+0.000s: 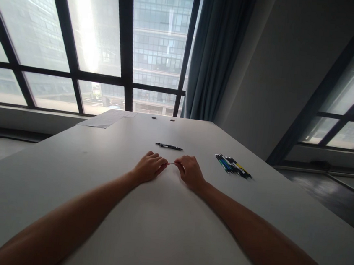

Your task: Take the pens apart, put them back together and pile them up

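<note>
Over the middle of the white table (167, 224), my left hand (150, 166) and my right hand (189, 171) face each other with bent fingers. Between their fingertips runs a thin dark rod (171, 163), pinched at either end. It is too small to tell its exact kind, and both ends are hidden by the fingers. A short way beyond the hands lies a black pen (169, 147), crosswise on the tabletop and touched by neither hand.
To the right, a bunch of several pens (233, 166) in black, blue, green and yellow lies on the table. White paper sheets (102, 119) rest at the far left. Two dark round table holes (172, 120) sit near the far edge, before a blue curtain (208, 60) and windows.
</note>
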A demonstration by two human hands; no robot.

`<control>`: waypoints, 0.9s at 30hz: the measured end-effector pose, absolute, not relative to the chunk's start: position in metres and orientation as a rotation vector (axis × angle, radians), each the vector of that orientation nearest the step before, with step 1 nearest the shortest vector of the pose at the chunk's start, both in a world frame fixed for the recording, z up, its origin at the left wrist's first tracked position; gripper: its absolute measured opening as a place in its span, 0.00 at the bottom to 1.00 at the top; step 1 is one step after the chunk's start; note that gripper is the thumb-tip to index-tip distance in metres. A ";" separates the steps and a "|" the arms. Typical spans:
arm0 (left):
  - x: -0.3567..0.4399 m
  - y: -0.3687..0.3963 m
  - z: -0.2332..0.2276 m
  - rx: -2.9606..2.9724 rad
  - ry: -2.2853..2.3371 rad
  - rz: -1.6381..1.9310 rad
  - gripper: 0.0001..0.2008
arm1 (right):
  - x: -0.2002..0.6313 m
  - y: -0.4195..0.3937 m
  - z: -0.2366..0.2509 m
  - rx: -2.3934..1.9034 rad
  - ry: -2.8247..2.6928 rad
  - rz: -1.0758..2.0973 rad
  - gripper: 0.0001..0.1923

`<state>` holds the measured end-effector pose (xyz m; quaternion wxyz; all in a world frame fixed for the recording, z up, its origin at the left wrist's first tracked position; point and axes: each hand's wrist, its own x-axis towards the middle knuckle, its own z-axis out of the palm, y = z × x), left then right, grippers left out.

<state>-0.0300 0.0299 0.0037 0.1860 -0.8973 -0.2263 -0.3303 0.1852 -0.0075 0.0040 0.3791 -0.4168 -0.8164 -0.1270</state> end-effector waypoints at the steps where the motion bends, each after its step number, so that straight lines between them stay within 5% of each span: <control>1: -0.030 0.030 0.004 -2.530 -0.632 -0.930 0.10 | 0.185 -0.008 0.004 -1.046 -2.097 -0.310 0.06; 27: -0.028 0.028 0.006 -2.640 -0.583 -0.845 0.13 | 0.182 -0.013 0.007 -0.994 -2.163 -0.213 0.06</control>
